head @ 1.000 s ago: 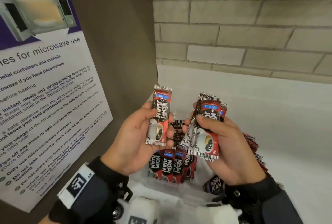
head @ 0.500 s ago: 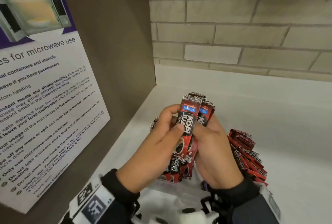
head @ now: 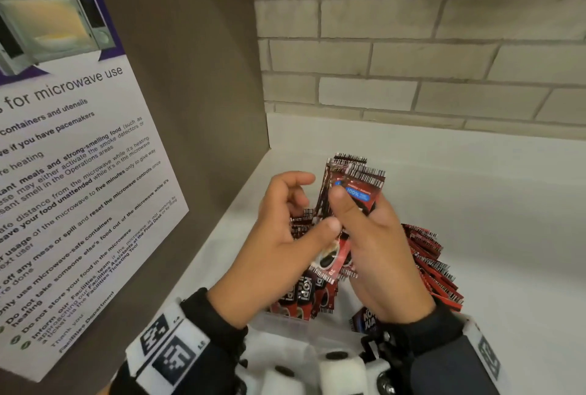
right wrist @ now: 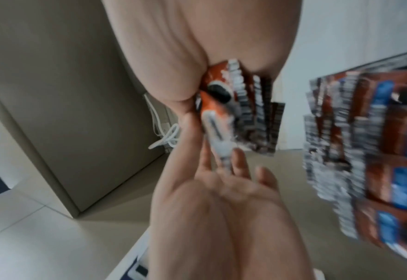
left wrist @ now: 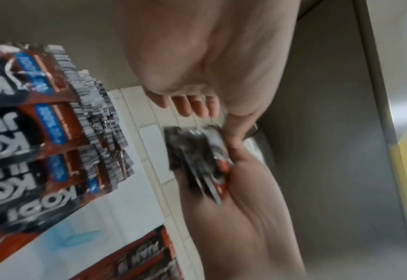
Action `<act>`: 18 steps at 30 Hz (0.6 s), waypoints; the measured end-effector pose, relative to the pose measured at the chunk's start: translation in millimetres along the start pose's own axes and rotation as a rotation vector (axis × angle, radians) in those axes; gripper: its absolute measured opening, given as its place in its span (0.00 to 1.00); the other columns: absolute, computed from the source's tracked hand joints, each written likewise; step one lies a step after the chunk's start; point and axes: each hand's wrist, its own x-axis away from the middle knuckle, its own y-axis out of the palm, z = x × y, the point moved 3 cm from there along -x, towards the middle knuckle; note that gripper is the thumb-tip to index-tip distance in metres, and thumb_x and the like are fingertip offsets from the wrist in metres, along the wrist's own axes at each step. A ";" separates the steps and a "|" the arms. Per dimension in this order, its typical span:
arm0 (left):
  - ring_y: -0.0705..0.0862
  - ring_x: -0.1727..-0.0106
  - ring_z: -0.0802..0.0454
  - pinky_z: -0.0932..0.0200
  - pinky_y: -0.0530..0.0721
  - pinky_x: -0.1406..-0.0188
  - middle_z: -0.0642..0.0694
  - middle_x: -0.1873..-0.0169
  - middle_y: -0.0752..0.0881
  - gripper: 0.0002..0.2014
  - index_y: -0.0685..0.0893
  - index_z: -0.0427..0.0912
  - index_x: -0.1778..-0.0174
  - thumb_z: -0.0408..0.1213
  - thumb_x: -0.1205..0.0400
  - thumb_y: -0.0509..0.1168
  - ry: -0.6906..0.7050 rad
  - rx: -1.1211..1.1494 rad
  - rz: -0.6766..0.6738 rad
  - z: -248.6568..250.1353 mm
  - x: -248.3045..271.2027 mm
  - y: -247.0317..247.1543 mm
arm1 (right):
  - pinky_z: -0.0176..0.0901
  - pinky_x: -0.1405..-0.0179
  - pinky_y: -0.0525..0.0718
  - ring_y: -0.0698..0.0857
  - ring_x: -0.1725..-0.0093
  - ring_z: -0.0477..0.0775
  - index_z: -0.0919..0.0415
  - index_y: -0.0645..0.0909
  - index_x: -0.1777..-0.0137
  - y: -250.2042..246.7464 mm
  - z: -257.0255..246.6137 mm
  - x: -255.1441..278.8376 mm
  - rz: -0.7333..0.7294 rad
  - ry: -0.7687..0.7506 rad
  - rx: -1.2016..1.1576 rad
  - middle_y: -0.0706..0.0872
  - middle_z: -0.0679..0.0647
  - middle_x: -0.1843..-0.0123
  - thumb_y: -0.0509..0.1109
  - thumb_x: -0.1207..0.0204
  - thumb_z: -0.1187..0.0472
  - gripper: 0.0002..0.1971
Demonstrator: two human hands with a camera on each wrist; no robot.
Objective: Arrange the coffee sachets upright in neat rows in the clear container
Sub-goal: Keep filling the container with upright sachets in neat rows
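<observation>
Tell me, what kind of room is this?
Probably a shared office pantry or break room. A poster on the side panel lists rules for microwave use and mentions a Facilities team, and coffee sachets are being sorted over a white counter below a brick wall.

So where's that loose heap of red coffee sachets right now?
In the head view, the loose heap of red coffee sachets lies on the white counter, right of the right hand.
</observation>
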 end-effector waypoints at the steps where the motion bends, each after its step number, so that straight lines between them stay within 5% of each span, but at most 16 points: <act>1: 0.76 0.50 0.66 0.69 0.75 0.49 0.71 0.53 0.74 0.25 0.70 0.69 0.40 0.56 0.32 0.69 -0.021 0.049 -0.009 1.8 -2.3 -3.6 | 0.51 0.48 0.85 0.88 0.52 0.51 0.56 0.83 0.50 -3.0 -4.0 -0.3 0.004 -0.004 0.008 0.89 0.51 0.56 0.69 0.29 0.50 0.12; 5: 0.68 0.28 0.70 0.69 0.71 0.35 0.63 0.33 0.72 0.35 0.67 0.63 0.31 0.58 0.36 0.68 -0.057 0.227 -0.103 11.1 -15.2 -10.4 | 0.66 0.34 0.79 0.86 0.40 0.65 0.64 0.80 0.40 -8.5 -22.2 -3.2 -0.033 0.014 -0.054 0.88 0.63 0.44 0.71 0.32 0.50 0.24; 8: 0.72 0.25 0.59 0.58 0.74 0.28 0.54 0.28 0.76 0.39 0.67 0.57 0.26 0.54 0.34 0.73 -0.144 0.382 -0.256 15.3 -18.7 2.2 | 0.53 0.38 0.84 0.87 0.42 0.58 0.68 0.75 0.34 5.5 -28.1 -6.0 -0.100 -0.009 -0.082 0.88 0.61 0.45 0.74 0.36 0.50 0.33; 10: 0.80 0.31 0.51 0.56 0.81 0.35 0.46 0.33 0.82 0.42 0.70 0.49 0.26 0.51 0.35 0.79 -0.206 0.564 -0.296 15.6 -16.9 9.6 | 0.41 0.47 0.85 0.88 0.48 0.50 0.64 0.75 0.37 14.6 -25.0 -6.8 -0.092 -0.041 -0.015 0.89 0.54 0.50 0.74 0.28 0.51 0.24; 13: 0.79 0.29 0.44 0.47 0.77 0.30 0.40 0.32 0.81 0.45 0.69 0.44 0.24 0.56 0.35 0.77 -0.228 0.656 -0.322 11.5 -13.5 9.9 | 0.39 0.44 0.81 0.83 0.44 0.49 0.50 0.72 0.43 22.4 -19.2 -4.7 -0.055 -0.199 0.410 0.84 0.50 0.47 0.61 0.23 0.38 0.18; 16: 0.79 0.30 0.43 0.49 0.77 0.30 0.40 0.34 0.83 0.37 0.76 0.47 0.29 0.56 0.34 0.75 -0.193 0.625 -0.361 8.3 -6.8 0.5 | 0.47 0.39 0.70 0.69 0.41 0.43 0.47 0.66 0.38 25.5 -16.2 1.2 0.033 -0.382 0.894 0.67 0.41 0.43 0.41 0.29 0.25 0.32; 18: 0.83 0.34 0.48 0.58 0.82 0.38 0.43 0.39 0.86 0.32 0.81 0.48 0.35 0.55 0.34 0.76 -0.168 0.573 -0.349 7.1 -1.4 -10.3 | 0.45 0.37 0.65 0.64 0.40 0.37 0.48 0.60 0.31 29.5 -14.9 4.8 0.010 -0.385 0.985 0.60 0.37 0.42 0.33 0.33 0.22 0.41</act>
